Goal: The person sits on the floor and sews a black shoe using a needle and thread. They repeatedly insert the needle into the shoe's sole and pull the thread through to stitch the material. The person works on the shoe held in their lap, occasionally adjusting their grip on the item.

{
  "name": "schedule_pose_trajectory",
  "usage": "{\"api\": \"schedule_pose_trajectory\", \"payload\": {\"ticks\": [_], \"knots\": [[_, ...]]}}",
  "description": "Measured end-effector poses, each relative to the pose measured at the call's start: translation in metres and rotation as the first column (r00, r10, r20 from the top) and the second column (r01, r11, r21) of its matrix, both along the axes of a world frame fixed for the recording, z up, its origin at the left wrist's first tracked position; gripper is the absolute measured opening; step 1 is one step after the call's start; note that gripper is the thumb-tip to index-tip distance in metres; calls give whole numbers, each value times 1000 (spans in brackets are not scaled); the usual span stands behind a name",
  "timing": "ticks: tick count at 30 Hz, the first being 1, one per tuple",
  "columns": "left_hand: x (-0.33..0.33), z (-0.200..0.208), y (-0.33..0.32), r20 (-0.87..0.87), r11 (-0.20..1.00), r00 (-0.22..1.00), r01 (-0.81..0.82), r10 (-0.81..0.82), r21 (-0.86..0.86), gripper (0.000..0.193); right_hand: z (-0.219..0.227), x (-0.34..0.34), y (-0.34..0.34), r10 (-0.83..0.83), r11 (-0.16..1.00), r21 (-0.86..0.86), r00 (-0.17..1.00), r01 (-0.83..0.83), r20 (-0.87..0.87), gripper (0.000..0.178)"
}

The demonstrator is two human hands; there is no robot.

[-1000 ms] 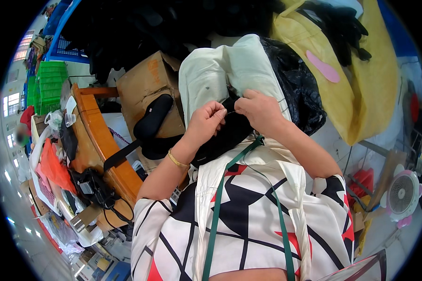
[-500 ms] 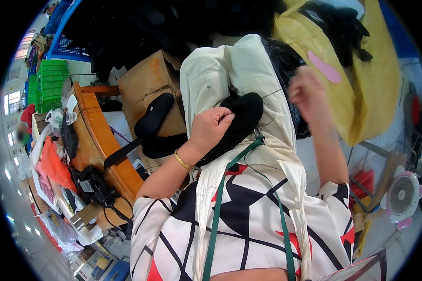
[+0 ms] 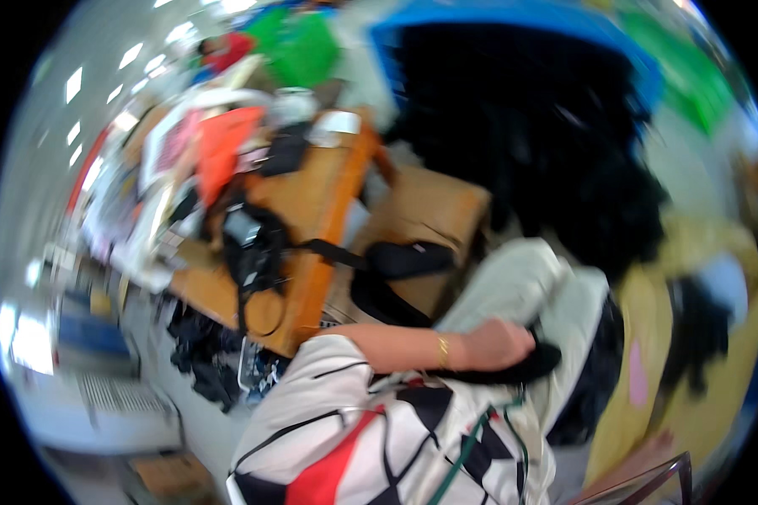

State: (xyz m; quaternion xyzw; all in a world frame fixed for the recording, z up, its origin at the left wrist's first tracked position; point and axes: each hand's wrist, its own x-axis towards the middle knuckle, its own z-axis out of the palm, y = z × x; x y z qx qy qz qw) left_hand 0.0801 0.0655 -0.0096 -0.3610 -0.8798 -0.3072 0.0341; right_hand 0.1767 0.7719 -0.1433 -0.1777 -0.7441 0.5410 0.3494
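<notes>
My left hand (image 3: 499, 343), with a gold bracelet at the wrist, is closed on a black cloth shoe (image 3: 541, 364). The shoe lies across my lap, on cream cloth (image 3: 501, 286); its rounded end shows beyond my fingers. My right hand (image 3: 659, 444) is low at the right, near the yellow sack, smeared by motion. Its fingers and anything in them cannot be made out. Further black shoe-shaped pieces (image 3: 408, 259) rest on a cardboard box (image 3: 442, 202) to the left of my knees.
An orange wooden bench (image 3: 324, 223) holds a black bag (image 3: 257, 244) and bright cloth. A blue container (image 3: 514, 13) heaped with black pieces stands ahead. On the right are a yellow sack (image 3: 606, 446) and a pink insole-shaped piece (image 3: 638, 374).
The view has swung left and blurred. My right hand, earlier raised with a thread running to the shoe, is now at the lower right edge. My left hand still holds the shoe.
</notes>
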Motion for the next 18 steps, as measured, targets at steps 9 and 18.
{"api": "schedule_pose_trajectory", "payload": {"ticks": [9,18], "knots": [[7,-13,-11,-275,983,961,-62,13,-171,11,128,-108,-332,236,873,-468,957,-134,166,47],[-1,-5,6,-36,953,999,-4,-7,-303,9,195,-109,-396,376,837,-478,915,-267,146,43]]}}
